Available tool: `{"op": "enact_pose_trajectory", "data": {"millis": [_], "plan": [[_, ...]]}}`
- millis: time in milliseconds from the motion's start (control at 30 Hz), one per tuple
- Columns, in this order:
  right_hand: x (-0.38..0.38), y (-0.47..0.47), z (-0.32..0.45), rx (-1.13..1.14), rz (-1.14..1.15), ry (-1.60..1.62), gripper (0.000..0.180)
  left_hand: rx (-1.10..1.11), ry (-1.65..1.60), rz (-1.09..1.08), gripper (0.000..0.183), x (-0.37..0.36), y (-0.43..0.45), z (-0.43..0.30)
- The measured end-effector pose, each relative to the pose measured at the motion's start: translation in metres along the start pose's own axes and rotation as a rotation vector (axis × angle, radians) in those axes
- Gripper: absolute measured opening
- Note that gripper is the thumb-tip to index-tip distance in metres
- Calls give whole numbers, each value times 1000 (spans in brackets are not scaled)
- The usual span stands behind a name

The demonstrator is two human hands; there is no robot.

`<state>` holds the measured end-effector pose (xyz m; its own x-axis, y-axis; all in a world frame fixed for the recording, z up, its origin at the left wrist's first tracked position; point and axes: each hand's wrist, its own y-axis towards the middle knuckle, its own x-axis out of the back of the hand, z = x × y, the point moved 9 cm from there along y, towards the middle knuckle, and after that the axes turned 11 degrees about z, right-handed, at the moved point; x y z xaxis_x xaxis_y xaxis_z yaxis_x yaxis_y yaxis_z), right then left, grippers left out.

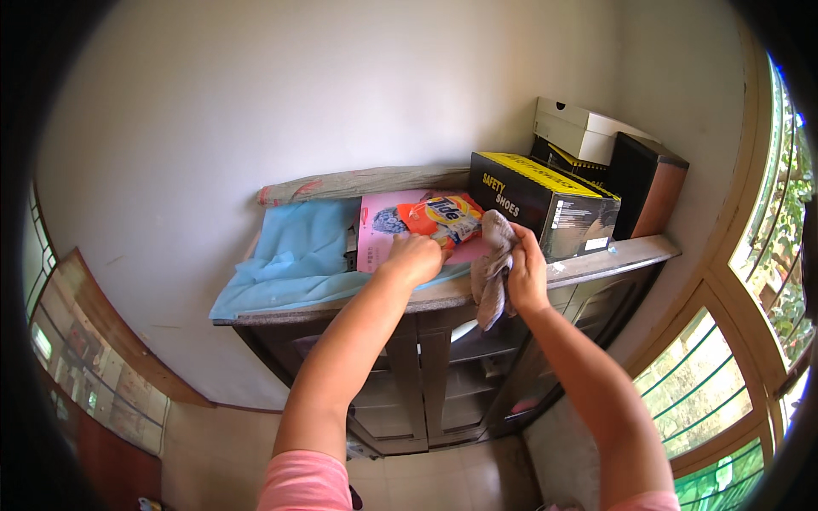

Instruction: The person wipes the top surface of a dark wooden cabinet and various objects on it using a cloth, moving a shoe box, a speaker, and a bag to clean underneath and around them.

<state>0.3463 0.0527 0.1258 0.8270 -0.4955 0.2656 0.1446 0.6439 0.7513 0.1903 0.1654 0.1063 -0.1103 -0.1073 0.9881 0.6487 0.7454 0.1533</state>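
Observation:
My left hand (416, 259) is over the cabinet top, its fingers curled on the near edge of an orange Tide detergent packet (441, 217). The fingertips are partly hidden. Under the packet lies a flat pink box (372, 246) printed with a dark berry-like picture. In my right hand (528, 271) is a crumpled greyish cloth (491, 281), which hangs down past the cabinet's front edge. A light blue cloth (303, 236) covers the left part of the top and runs along the front below the pink box.
A black and yellow safety shoe box (511, 198) stands right of the packet. Behind it are a white shoe box (588, 131) and a dark speaker-like box (648, 185). A rolled mat (358, 182) lies along the wall. The dark cabinet (399, 383) has glass-paned doors. Windows (696, 377) are at right.

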Motion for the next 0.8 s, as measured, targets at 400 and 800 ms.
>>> {"op": "enact_pose_trajectory", "data": {"millis": [400, 800], "plan": [[-140, 149, -9, 128, 568, -542, 30, -12, -59, 277, 52, -5, 5, -4], [-169, 116, -75, -34, 746, -1000, 34, -52, 22, 310, 38, -4, 2, -6]]}}
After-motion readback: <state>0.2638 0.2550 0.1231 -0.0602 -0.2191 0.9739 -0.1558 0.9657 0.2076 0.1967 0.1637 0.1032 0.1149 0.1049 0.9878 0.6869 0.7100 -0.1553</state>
